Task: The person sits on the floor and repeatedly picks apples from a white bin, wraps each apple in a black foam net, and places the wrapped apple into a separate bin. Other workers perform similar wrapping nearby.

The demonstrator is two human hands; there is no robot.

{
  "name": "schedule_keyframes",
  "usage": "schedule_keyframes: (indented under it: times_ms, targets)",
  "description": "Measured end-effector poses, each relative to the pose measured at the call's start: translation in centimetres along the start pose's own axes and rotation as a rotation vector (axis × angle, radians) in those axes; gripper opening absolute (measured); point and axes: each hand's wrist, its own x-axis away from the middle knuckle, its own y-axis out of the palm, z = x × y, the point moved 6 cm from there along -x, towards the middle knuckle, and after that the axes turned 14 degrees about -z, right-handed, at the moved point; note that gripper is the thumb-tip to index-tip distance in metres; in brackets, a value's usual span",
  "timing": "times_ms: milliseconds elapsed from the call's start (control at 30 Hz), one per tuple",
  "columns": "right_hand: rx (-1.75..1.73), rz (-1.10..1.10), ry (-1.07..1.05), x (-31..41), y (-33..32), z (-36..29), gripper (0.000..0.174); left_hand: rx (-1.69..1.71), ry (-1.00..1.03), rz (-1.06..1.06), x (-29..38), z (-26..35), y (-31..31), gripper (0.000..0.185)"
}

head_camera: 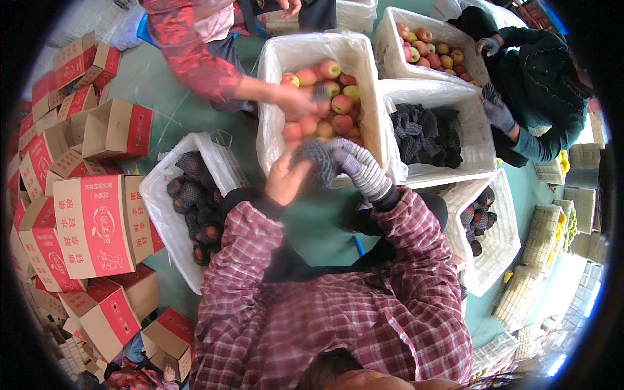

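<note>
A dark foam fruit net [319, 163], rounded and blurred, is held between my two hands in front of the middle crate. My bare left hand [285, 178] grips its left side, while my right hand [360, 163], in a striped knit glove, has its fingers on the right side. Whatever the net encloses is hidden. Just beyond are loose red and yellow apples [342, 104] in a plastic-lined crate [373, 122]. To the right of it, another lined crate [475, 139] holds a heap of dark foam nets [424, 134].
Net-wrapped fruits fill a left crate [163, 214] and lie in a right crate [502, 243]. Cardboard boxes [95, 226] are piled at left. A co-worker's blurred hand [300, 100] reaches over the apples; another co-worker's gloved hand [499, 112] is beside the net crate.
</note>
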Motion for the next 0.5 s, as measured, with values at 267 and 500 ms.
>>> schedule_keyframes:
  times_ms: [267, 500]
  targets:
    - [-0.359, -0.023, 0.227, 0.6, -1.1, 2.8, 0.029, 0.194, -0.168, -0.115, 1.0, -5.1, -1.6, 0.041]
    - [-0.387, -0.13, 0.048, 0.1, 1.6, -0.1, 0.018, 0.03, -0.491, -0.412, 3.1, -5.2, -1.9, 0.039]
